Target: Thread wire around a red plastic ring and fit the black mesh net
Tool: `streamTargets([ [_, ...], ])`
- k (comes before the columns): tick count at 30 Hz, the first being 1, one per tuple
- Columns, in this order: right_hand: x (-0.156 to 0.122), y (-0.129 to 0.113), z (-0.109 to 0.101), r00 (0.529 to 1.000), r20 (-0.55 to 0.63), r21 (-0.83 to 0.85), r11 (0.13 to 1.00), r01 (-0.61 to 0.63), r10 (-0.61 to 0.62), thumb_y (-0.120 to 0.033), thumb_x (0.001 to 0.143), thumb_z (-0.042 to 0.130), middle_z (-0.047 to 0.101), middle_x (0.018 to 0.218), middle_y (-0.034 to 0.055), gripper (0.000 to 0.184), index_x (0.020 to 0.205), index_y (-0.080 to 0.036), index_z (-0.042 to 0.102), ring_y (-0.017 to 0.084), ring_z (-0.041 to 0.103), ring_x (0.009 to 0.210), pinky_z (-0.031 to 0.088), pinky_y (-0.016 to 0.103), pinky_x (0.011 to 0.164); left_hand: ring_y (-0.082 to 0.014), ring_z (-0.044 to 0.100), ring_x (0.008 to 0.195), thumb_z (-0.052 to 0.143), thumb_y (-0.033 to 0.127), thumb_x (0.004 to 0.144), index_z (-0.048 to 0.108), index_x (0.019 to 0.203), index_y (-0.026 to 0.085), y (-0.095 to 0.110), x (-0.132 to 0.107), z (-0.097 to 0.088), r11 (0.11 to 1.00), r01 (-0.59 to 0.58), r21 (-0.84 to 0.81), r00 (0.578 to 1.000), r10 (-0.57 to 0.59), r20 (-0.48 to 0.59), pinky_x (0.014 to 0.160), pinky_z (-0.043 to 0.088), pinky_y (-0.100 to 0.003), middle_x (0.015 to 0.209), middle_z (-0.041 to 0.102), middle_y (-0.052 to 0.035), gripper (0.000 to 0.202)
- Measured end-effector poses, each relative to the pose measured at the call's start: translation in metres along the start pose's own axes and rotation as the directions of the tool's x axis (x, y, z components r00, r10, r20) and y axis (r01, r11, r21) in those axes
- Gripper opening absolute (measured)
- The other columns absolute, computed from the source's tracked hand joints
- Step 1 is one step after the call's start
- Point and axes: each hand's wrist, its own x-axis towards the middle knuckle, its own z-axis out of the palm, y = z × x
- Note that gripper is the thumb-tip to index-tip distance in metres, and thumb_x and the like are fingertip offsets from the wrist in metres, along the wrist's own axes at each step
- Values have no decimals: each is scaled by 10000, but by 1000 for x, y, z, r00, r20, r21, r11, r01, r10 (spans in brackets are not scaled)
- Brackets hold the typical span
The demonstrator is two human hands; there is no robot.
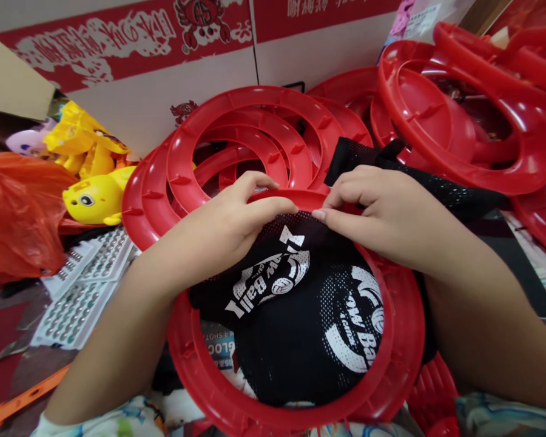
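Note:
A red plastic ring point(404, 340) stands close in front of me, with black cloth point(282, 346) across its opening. White lettering, partly reading "Ball", and dotted patterns are printed on the cloth. My left hand point(241, 212) grips the ring's far rim, thumb on the cloth side and fingers curled over behind. Just to its right, my right hand point(373, 206) pinches the cloth's edge against that same rim between thumb and fingers. The thumb tips are close together. Another piece of black cloth point(459, 188) extends behind my right hand.
Several red rings point(250, 97) are stacked behind my hands, with more red plastic parts point(482, 152) at right. White cartons point(164, 73) stand at the back. On the left are yellow toys point(100, 197), an orange-red plastic bag point(18, 212), white trays of small round pieces point(79, 303) and an orange strip point(25, 397).

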Motion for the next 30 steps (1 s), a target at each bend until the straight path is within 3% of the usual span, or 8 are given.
streamTargets([
  [4,1,0,2,1000,19,-1,1000,-1,1,-99,791,590,579,622,-18,201,602,-166,610,103,510,615,364,259,620,-221,543,1158,371,116,960,566,1274,306,0,-1,1,1000,19,14,1000,-19,0,922,508,-374,1300,453,-77,415],
  [14,3,0,2,998,29,-63,997,-46,47,-122,785,604,583,633,-5,187,602,-158,600,101,506,609,365,258,615,-230,538,1143,365,93,941,545,1324,377,1,-2,5,999,19,48,1000,-20,17,934,514,-422,1269,437,-65,509],
  [20,2,2,6,1000,-2,-185,983,-18,18,-167,803,568,598,658,19,189,623,-163,621,142,509,682,374,287,663,-246,504,1188,354,82,941,491,1373,418,0,-3,8,994,9,106,997,-17,69,983,484,-468,1308,391,-71,564],
  [30,1,4,4,999,-31,-231,972,-47,41,-179,790,586,572,648,14,183,607,-166,588,143,489,671,359,297,669,-250,504,1198,357,102,945,488,1379,406,2,-2,7,993,29,113,997,-37,68,986,482,-456,1324,391,-77,545],
])
